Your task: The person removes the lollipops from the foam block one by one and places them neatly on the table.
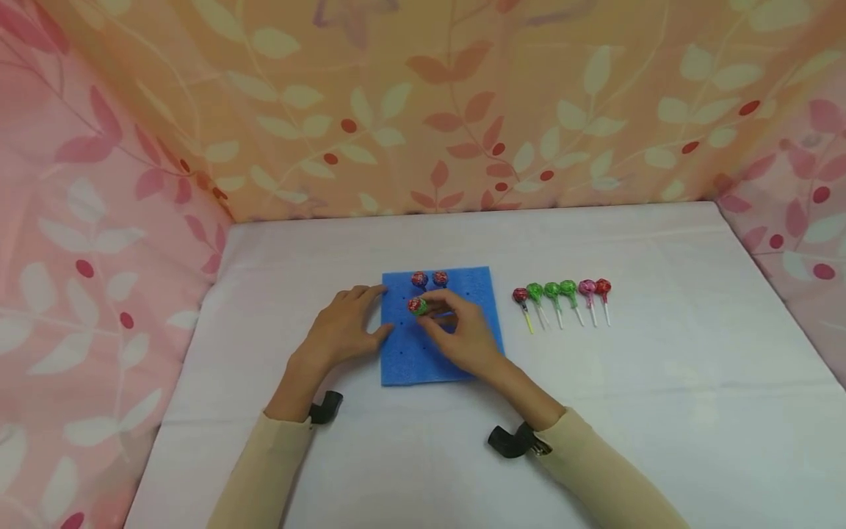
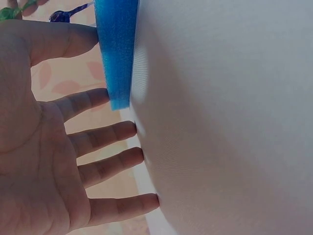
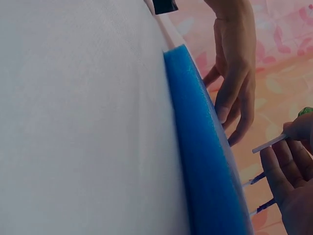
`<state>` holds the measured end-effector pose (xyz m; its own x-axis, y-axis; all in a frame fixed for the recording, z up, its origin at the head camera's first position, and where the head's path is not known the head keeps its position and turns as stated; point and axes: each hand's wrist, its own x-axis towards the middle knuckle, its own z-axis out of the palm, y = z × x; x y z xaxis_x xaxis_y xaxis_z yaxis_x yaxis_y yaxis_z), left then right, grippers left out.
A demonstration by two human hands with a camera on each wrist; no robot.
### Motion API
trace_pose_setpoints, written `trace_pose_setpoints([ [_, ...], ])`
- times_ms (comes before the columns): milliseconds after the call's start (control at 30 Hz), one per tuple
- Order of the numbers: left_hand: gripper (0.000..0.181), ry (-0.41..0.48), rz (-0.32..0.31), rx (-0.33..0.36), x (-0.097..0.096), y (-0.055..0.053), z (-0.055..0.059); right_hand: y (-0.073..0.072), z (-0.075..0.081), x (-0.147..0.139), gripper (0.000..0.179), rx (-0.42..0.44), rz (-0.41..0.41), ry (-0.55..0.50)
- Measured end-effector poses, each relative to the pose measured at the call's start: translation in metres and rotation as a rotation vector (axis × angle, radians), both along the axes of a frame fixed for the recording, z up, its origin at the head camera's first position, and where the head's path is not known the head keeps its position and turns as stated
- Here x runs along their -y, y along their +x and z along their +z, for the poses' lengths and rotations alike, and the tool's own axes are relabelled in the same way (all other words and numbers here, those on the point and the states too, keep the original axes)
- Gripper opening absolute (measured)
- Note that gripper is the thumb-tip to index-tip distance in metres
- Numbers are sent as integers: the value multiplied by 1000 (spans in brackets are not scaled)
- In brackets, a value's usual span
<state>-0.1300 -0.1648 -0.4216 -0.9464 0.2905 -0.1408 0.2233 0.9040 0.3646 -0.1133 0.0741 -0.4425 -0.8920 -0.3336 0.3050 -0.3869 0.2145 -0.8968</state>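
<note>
A blue foam block [image 1: 429, 364] with small holes lies on the white table. Two dark-wrapped lollipops, one lollipop [image 1: 419, 279] left of the other lollipop [image 1: 440, 278], stand in its far part. Over the foam, my right hand [image 1: 465, 334] pinches a red-and-green lollipop [image 1: 417, 306]. Its white stick [image 3: 268, 144] points toward the foam, with the tip apart from it in the right wrist view. At the block's left edge, my left hand [image 1: 340, 330] touches the foam with thumb and index finger. Its other fingers [image 2: 112, 174] are spread, fairly straight, with tips at the tabletop.
Right of the foam, several lollipops lie in a row: a dark red one [image 1: 521, 295] with a yellow stick, green ones [image 1: 551, 290], a pink one [image 1: 587, 288] and a red one [image 1: 603, 286]. Patterned cloth [image 1: 463, 110] hangs behind and at both sides.
</note>
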Motion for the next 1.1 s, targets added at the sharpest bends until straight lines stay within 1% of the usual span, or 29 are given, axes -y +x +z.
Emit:
trace_pose_setpoints([
  [333, 73, -3, 9, 6, 1, -1, 0, 4, 10, -15, 33, 28, -18, -15],
  [633, 73, -9, 2, 9, 0, 0, 0, 5, 4, -30, 33, -26, -76, -15],
  [800, 73, -9, 3, 2, -1, 0, 1, 5, 4, -40, 34, -31, -105, -17],
  [933, 73, -14, 2, 6, -1, 0, 0, 5, 5, -48, 34, -38, -124, -19],
  [1100, 73, -15, 3, 14, -1, 1, 0, 7, 8, -60, 34, -21, -137, -32],
])
